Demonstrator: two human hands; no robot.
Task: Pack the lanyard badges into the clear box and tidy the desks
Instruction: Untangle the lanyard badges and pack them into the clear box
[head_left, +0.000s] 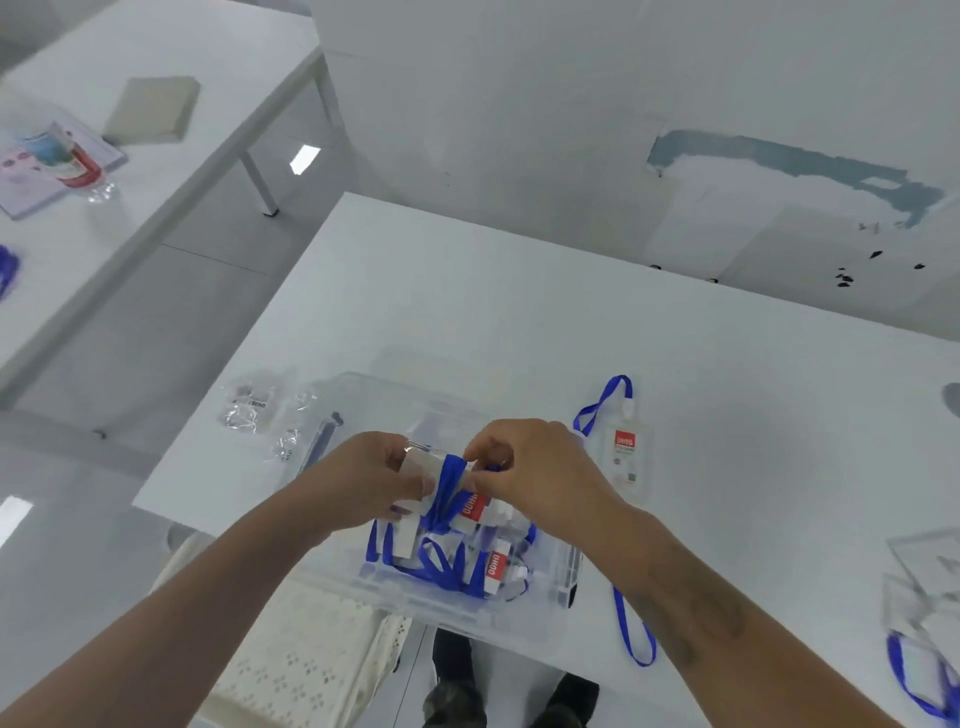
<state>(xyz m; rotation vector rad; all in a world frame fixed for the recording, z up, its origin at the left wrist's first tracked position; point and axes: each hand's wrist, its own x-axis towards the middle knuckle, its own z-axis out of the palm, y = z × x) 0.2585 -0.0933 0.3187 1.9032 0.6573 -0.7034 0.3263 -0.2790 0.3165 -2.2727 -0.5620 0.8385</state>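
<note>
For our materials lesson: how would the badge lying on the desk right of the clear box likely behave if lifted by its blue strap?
The blue strap lies in loose loops, so it is probably floppy. The badge holder looks flat and thin, likely light, so it would probably dangle and swing below the strap. Its clear plastic may be slippery.

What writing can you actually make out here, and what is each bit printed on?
"UHOO": red label on the badge lying on the desk, right of the clear box.
"UHOO": red label on the held badge, gripped by both the left hand and right hand.
"UHOO": red label on a badge in the box.
Smaller print under these labels: too blurred to read.
</note>
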